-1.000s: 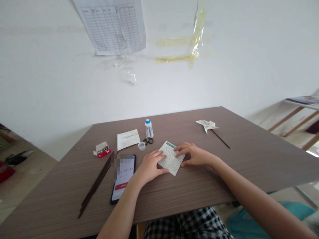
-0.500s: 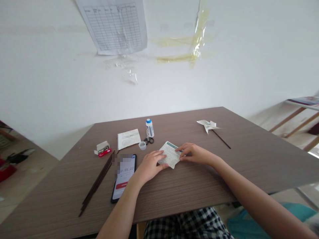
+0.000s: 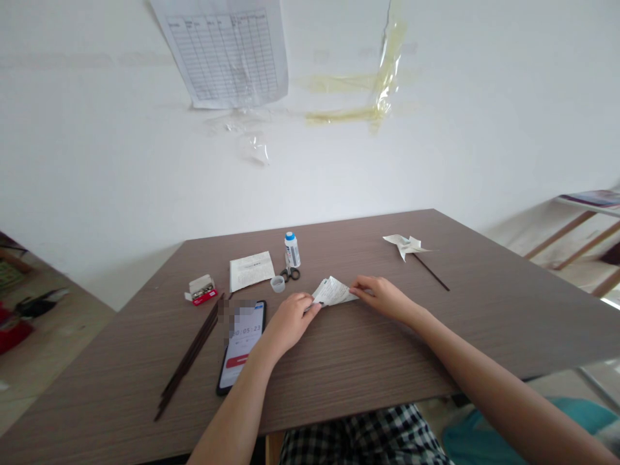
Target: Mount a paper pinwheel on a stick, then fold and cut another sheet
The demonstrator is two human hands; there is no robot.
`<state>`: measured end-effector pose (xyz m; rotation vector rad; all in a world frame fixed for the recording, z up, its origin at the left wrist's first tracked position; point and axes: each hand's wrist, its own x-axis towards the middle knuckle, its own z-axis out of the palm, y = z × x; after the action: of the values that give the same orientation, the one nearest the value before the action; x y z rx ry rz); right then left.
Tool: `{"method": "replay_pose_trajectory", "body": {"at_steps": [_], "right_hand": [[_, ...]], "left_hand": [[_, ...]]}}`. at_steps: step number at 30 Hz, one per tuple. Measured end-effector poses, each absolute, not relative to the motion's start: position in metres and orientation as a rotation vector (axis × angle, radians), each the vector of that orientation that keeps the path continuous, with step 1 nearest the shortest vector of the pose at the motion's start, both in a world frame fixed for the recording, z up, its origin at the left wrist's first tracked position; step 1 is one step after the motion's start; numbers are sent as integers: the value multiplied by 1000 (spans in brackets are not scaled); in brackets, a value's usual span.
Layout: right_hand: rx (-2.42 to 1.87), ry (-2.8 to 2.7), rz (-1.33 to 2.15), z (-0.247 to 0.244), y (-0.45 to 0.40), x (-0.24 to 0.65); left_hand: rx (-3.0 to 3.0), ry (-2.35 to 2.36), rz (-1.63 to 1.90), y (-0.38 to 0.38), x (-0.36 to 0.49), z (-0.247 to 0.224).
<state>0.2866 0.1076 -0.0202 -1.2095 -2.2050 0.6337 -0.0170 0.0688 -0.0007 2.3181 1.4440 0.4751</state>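
A small printed sheet of paper (image 3: 334, 292) is held between my hands above the middle of the table, bent so that it looks like a folded triangle. My left hand (image 3: 292, 318) pinches its left corner between thumb and fingers. At the right corner, my right hand (image 3: 382, 296) grips the paper with its fingertips. A white glue bottle with a blue cap (image 3: 292, 250), black-handled scissors (image 3: 292, 274) and a small clear cap (image 3: 278, 283) stand or lie just beyond my left hand. A paper pinwheel on a dark stick (image 3: 405, 246) lies to the right.
On the brown table (image 3: 387, 374), a phone showing a timer (image 3: 243, 345) lies beside my left forearm. Dark sticks (image 3: 188, 355) lie left of it. Behind are an open red and white box (image 3: 202, 290) and a stack of printed paper (image 3: 252, 270). A white wall (image 3: 339, 174) rises behind the table.
The paper lay flat and spread out under my fingers before; now it is bent up into a triangle. My hands have closed on its left and right corners.
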Motion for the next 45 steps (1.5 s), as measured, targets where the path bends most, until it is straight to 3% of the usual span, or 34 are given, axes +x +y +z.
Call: {"method": "replay_pose_trajectory", "body": {"at_steps": [7, 45], "right_hand": [[-1120, -2171, 727, -20, 104, 287], [-1061, -2423, 428, -36, 112, 284]], "left_hand": [[2247, 1550, 556, 68, -14, -3], [2429, 1558, 457, 70, -7, -10]]}}
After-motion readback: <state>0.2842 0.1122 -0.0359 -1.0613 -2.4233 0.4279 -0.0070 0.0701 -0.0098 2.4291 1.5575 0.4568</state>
